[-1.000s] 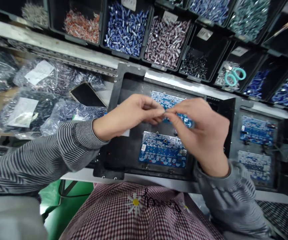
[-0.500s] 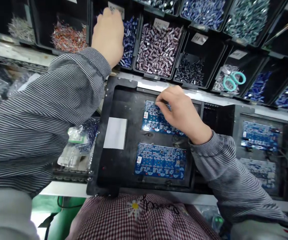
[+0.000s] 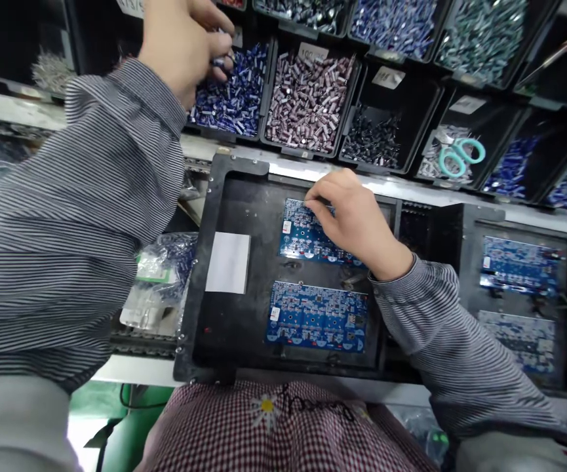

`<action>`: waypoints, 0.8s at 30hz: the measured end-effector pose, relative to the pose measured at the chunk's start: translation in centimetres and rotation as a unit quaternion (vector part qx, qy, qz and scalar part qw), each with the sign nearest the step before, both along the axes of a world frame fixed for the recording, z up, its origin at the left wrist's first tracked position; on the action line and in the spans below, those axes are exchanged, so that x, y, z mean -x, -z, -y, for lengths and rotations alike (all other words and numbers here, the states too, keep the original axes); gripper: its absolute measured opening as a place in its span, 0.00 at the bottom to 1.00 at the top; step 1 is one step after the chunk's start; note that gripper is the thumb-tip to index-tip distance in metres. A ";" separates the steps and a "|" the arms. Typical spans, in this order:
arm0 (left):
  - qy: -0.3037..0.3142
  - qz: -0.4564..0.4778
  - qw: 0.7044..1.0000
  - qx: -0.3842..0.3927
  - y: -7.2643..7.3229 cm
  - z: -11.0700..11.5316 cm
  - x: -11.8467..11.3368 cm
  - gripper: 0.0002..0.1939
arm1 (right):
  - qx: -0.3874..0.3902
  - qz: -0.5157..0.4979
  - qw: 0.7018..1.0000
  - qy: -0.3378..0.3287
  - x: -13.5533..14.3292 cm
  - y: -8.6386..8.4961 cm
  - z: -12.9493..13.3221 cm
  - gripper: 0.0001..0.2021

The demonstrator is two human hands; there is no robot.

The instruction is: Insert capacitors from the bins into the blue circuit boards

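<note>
My left hand point(image 3: 179, 49) is above the bin of blue capacitors point(image 3: 236, 92), fingers curled around a few blue capacitors point(image 3: 219, 61). My right hand point(image 3: 356, 219) is over the upper blue circuit board point(image 3: 295, 229), thumb and forefinger pinched together near its far edge. Whatever is between those fingertips is too small to make out, and the hand covers the board's right part. A second blue circuit board point(image 3: 315, 318) lies nearer me. Both boards sit in a black frame tray point(image 3: 234, 334), with a white card point(image 3: 228, 262) at its left.
Beyond the tray stand bins of mauve capacitors point(image 3: 307, 105), small black parts point(image 3: 374, 141) and other components. Turquoise-handled scissors point(image 3: 453, 160) rest in one bin. Another black tray point(image 3: 470, 262) with boards is at right. Bagged parts point(image 3: 165, 269) lie left of the tray.
My left hand has moved left and lifted out of the blue capacitor bin, with blue capacitors now visible in its fingers. The right hand has stayed at the upper board.
</note>
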State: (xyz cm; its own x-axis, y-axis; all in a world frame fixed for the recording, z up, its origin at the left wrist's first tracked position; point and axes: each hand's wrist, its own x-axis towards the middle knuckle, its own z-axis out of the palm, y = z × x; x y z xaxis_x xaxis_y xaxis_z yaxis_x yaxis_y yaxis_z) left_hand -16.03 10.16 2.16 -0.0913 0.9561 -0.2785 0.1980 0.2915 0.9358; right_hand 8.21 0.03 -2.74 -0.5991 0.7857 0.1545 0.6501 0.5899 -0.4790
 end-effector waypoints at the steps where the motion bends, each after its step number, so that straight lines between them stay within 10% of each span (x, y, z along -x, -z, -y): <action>1: -0.001 0.047 0.999 -0.013 -0.5 0.3 0.0 0.07 | 0.000 -0.003 1.000 0.001 0.0 0.0 0.0 0.06; 8: 0.043 0.421 0.889 0.177 -2.4 5.2 -1.4 0.17 | 0.010 0.002 1.000 -0.002 0.0 0.1 -0.1 0.07; 16: 0.106 0.318 0.905 0.262 0.4 14.0 -4.5 0.08 | -0.002 0.002 1.000 0.004 -0.1 0.2 0.0 0.08; 24: 0.108 0.304 0.889 0.325 1.9 17.0 -5.4 0.06 | -0.021 0.011 1.000 -0.017 -0.1 0.0 0.4 0.11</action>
